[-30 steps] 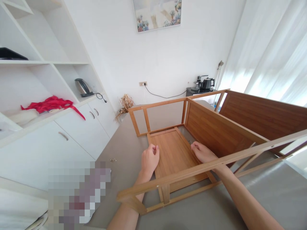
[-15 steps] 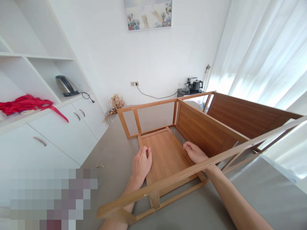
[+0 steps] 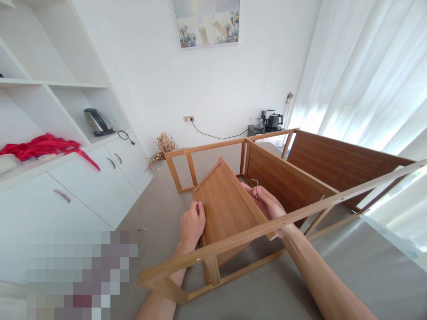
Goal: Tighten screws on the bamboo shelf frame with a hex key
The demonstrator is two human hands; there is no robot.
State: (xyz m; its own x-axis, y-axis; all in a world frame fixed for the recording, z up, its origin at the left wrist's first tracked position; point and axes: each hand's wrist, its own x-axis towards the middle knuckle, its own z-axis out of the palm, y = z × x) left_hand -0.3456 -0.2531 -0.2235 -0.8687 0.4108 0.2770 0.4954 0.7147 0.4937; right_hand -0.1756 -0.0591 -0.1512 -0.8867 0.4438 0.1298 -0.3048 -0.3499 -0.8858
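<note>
My left hand (image 3: pixel 192 226) grips the near left edge of a bamboo panel (image 3: pixel 225 209), which stands tilted up inside a bamboo furniture frame (image 3: pixel 207 162). My right hand (image 3: pixel 265 205) is at the panel's right side, with its fingers closed on a small L-shaped steel hex key (image 3: pixel 255 188). The key's short end sticks up past my fingers. A long frame rail (image 3: pixel 240 242) crosses in front of both forearms. A larger bamboo panel (image 3: pixel 280 182) forms one side of the frame, and part of the tilted panel's underside is hidden.
The frame stands on a grey tabletop (image 3: pixel 156 209), with small metal fittings (image 3: pixel 141 229) near its edge. Another wooden panel (image 3: pixel 343 169) stands to the right. White cabinets (image 3: pixel 93 186) line the left, and a pixelated patch (image 3: pixel 80 275) hides the lower left.
The bamboo panel has swung up from lying flat to a tilt. My right hand has moved in and now holds the hex key. The view has shifted little since half a second ago.
</note>
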